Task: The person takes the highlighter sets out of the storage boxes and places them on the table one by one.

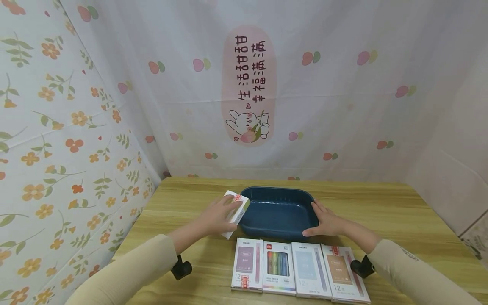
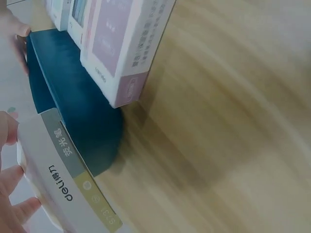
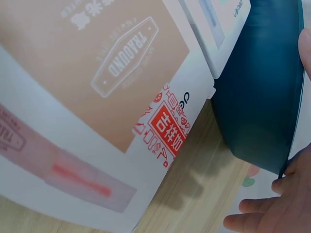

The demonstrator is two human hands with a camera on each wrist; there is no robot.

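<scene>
My left hand (image 1: 220,217) grips a white and olive highlighter box (image 2: 63,170) between thumb and fingers. It holds the box tilted at the left rim of a dark blue rectangular basin (image 1: 280,214). My right hand (image 1: 327,220) spans the basin's right front corner, thumb toward the front wall and straight fingers along the right rim. In the right wrist view, several fingertips extend past the basin's end. Inside, the basin shows only its glossy bottom. The palm side of the left hand is hidden in the head view.
In front of the basin lies a row of flat white pen boxes: one purple-labelled (image 1: 247,263), one with rainbow highlighters (image 1: 279,267), one pale blue (image 1: 310,269) and one brown-labelled (image 1: 345,273). The wooden table (image 1: 183,199) backs onto a printed curtain (image 1: 328,106).
</scene>
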